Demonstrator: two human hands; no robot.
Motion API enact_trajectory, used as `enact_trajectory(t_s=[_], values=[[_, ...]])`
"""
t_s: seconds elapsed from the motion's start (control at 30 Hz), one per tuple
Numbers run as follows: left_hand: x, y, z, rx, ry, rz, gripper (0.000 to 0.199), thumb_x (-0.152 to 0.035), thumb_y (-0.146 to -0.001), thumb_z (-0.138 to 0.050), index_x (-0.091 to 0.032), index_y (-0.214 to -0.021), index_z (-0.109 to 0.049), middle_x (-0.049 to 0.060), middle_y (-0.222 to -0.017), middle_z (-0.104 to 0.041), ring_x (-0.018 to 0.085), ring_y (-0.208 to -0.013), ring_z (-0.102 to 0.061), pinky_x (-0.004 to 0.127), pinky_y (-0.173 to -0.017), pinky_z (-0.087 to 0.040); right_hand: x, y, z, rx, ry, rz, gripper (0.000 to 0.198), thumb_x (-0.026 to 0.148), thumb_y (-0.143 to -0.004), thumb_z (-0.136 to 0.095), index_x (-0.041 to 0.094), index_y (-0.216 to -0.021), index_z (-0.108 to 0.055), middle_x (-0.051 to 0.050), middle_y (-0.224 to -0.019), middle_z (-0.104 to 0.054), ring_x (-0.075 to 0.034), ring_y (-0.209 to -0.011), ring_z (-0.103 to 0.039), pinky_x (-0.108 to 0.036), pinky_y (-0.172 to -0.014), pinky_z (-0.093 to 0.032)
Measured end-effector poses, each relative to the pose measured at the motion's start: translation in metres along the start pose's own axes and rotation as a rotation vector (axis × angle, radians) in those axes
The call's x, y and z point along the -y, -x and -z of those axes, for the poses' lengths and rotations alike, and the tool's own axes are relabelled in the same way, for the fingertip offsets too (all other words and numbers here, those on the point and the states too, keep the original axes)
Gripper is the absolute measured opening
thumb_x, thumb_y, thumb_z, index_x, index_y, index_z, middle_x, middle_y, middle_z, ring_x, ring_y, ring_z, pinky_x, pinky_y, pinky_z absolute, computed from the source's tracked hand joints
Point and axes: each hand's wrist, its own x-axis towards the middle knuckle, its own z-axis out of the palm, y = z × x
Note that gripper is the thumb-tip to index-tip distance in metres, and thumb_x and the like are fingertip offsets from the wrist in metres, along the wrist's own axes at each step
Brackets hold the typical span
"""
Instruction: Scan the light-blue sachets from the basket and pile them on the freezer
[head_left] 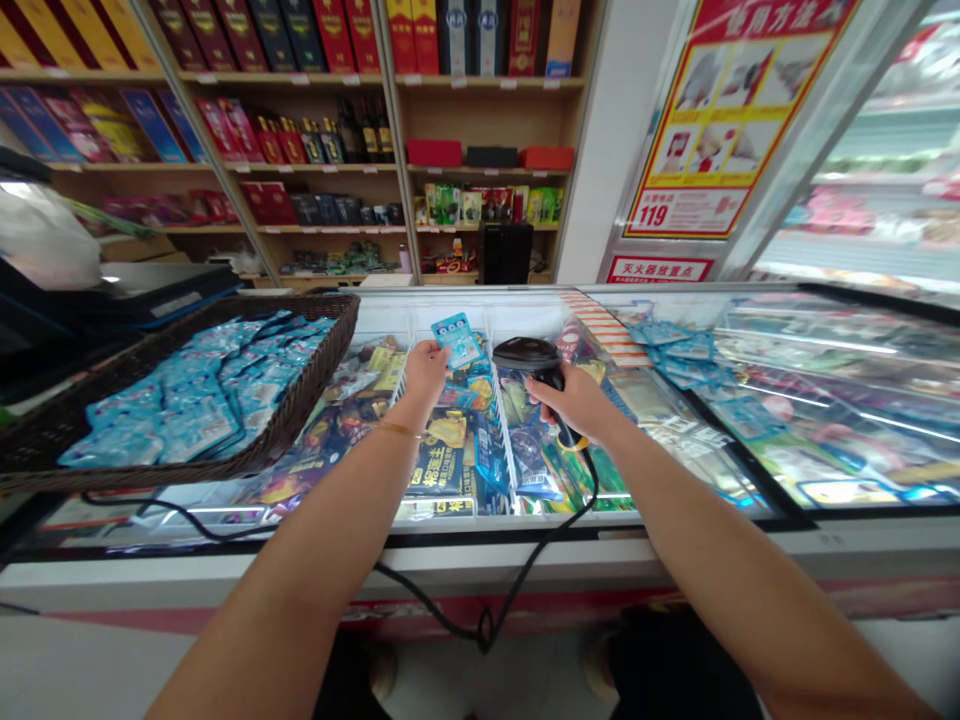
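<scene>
My left hand pinches a small blue packet by its lower left edge, above the glass top of a chest freezer. Just to the right, my right hand is wrapped round the grip of a black barcode scanner. The scanner's head points left toward the packet, with a gap between them. From the base of its grip a black cable hangs over the freezer's front edge in a loop. Whether the trigger is pressed I cannot tell.
At left a dark wicker basket holds many blue packets. Several more blue packets lie on the glass at right. Bagged frozen goods show inside the freezer. Shelves of boxes stand behind.
</scene>
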Motion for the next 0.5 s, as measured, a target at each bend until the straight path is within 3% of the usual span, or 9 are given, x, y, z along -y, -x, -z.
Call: enact_trajectory(t_s=[0.27, 0.5], values=[[0.0037, -0.0021, -0.0013, -0.023, 0.027, -0.01, 0.011, -0.022, -0.077, -0.064, -0.015, -0.086, -0.063, 0.003, -0.072, -0.065, 0.015, -0.064, -0.061, 0.03, -0.067, -0.055, 0.0057, 0.0023, 0.0007, 0.0, 0.006, -0.026, 0.017, 0.027, -0.089, -0.063, 0.019, -0.079, -0.053, 0.001, -0.052, -0.062, -0.011, -0.038, -0.054, -0.022, -0.045, -0.044], [0.0004, -0.0005, -0.002, -0.033, 0.018, -0.004, 0.01, -0.017, -0.076, -0.062, -0.014, -0.085, -0.063, 0.003, -0.073, -0.067, 0.016, -0.067, -0.064, 0.031, -0.071, -0.057, -0.0009, -0.0048, -0.0015, -0.019, -0.177, -0.081, 0.016, 0.023, -0.086, -0.069, 0.018, -0.08, -0.055, 0.001, -0.059, -0.064, -0.01, -0.038, -0.054, -0.021, -0.04, -0.043]])
